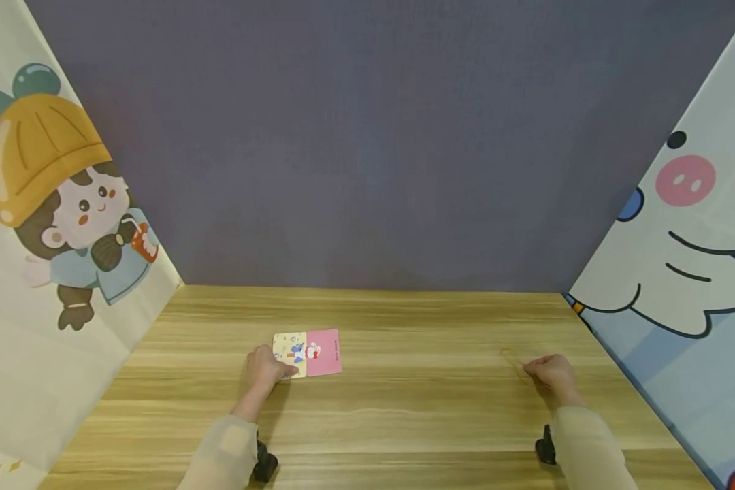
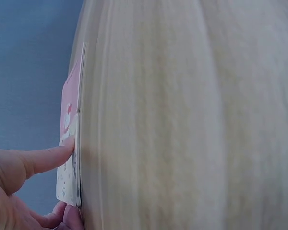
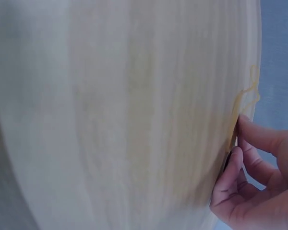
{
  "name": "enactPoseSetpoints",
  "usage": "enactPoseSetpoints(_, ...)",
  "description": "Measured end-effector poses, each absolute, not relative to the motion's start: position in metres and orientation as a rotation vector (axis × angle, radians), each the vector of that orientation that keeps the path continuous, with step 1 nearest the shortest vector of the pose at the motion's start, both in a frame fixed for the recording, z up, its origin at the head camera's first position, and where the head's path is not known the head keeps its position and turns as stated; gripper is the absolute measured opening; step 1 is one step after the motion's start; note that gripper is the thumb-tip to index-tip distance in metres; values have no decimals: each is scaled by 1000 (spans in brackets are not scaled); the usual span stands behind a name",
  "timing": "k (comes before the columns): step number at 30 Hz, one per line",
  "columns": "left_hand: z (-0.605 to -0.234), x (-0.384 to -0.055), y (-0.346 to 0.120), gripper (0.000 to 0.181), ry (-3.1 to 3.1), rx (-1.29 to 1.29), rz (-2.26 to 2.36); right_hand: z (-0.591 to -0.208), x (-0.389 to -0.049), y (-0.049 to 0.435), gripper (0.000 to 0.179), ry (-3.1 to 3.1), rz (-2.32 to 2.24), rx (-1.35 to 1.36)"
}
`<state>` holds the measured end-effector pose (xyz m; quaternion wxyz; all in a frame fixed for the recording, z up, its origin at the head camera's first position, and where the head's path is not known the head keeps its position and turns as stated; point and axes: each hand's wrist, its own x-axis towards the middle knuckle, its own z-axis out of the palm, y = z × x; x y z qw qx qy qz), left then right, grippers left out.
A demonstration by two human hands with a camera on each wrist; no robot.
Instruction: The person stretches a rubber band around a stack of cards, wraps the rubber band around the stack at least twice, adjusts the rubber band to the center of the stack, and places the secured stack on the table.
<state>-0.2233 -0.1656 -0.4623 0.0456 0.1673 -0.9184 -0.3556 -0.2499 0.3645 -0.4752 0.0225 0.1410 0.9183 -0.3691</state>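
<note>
On the table's point(image 1: 404, 429) left, we note the left hand point(image 1: 263, 369) pinching the pink-and-yellow booklet point(image 1: 326, 352), thumb uppermost; at right, the right hand point(image 1: 554, 376) pinches a yellow band point(image 3: 235, 109).

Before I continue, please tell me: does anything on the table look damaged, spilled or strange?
Nothing looks spilled or clearly damaged. The only slightly odd thing is the thin yellow band pinched in the right hand: its loop looks kinked and uneven, and its colour nearly blends into the wood-grained table.
</note>
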Motion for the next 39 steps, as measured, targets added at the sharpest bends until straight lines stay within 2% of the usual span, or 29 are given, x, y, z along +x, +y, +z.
enactPoseSetpoints(11,-461,-221,-164,52,-2841,477,-1014,-473,-247,364,28,2878,-1104,455)
enactPoseSetpoints(19,-461,-222,-163,73,-2821,523,-1102,-469,-246,366,30,2780,-1259,446)
enactPoseSetpoints(27,-460,-221,-166,77,-2854,523,-1117,-464,-242,362,22,2552,-1602,476)
enactPoseSetpoints(31,-459,-221,-168,69,-2859,475,-1115,-460,-238,356,18,2393,-1811,474)
enactPoseSetpoints(35,-457,-220,-170,56,-2836,423,-1137,-456,-234,350,17,2394,-1843,489)
enactPoseSetpoints(39,-457,-219,-171,50,-2804,405,-1211,-460,-233,349,15,2393,-1903,453)
